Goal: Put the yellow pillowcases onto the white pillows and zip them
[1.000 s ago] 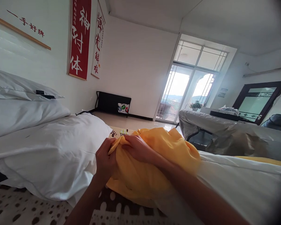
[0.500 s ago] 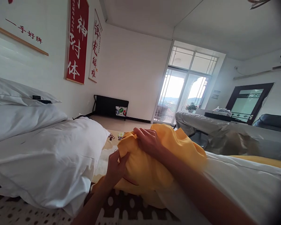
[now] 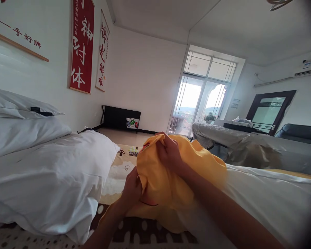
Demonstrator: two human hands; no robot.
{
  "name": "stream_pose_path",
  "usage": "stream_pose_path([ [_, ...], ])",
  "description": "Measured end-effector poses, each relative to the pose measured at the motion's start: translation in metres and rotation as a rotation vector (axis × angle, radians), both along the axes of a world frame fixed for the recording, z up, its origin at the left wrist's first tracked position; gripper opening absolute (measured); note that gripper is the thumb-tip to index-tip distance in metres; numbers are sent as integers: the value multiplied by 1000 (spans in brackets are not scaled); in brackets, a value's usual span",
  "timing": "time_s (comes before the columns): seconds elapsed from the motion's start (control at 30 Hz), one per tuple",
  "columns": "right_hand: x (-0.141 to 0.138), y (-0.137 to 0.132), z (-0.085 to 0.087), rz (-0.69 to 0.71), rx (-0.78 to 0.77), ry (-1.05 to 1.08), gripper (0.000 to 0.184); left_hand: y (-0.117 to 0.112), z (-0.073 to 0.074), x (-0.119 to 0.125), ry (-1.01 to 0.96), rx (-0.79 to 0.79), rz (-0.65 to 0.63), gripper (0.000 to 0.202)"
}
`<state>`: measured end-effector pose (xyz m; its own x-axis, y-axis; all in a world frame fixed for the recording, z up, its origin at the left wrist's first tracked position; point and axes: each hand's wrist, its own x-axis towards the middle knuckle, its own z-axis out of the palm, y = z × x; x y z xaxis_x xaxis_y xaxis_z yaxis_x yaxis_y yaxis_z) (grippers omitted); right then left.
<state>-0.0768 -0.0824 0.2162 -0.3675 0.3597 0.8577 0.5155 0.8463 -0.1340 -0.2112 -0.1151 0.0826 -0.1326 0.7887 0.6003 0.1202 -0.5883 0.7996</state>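
Observation:
A yellow fabric cover [image 3: 168, 186] lies bunched in front of me, part of its edge lifted; whether it is a pillowcase or a quilt cover I cannot tell. My left hand [image 3: 132, 186] is closed on its near left edge. Higher up and to the right, my right hand [image 3: 169, 150] grips the raised edge, fingers wrapped over the cloth. A small red patch shows at that edge, and a dark curved line marks the cloth lower down. Against the cover's right side lies white bedding [image 3: 259, 190], partly hidden by my right forearm.
White pillows [image 3: 54, 173] are piled at the left. Under the cover spreads a patterned cream and brown cloth [image 3: 116, 180]. Farther back are a black folded frame [image 3: 116, 117] by the wall, a plastic-covered table [image 3: 209, 133] and a glass door [image 3: 188, 100].
My right hand has lifted the cover's edge and turned, exposing the red patch. My left hand has shifted slightly right and down, still holding the cloth. The view has moved a little.

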Motion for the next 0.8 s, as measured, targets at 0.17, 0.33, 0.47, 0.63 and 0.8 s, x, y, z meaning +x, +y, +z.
stream_pose_path([
  [0.17,11,11,-4,-117,85,-35,26,0,2,-13,-136,-59,-60,27],
  [0.33,23,18,-7,-94,201,-51,28,2,3,-24,-251,-177,-94,38],
  [0.47,26,17,-8,-21,357,-134,25,9,0,-27,-339,-194,-285,33],
  [0.63,35,29,-11,-103,505,-328,22,12,5,-47,-279,-124,-438,35],
  [0.8,41,44,-13,-121,511,-408,26,9,8,-61,-205,-30,-432,35],
])
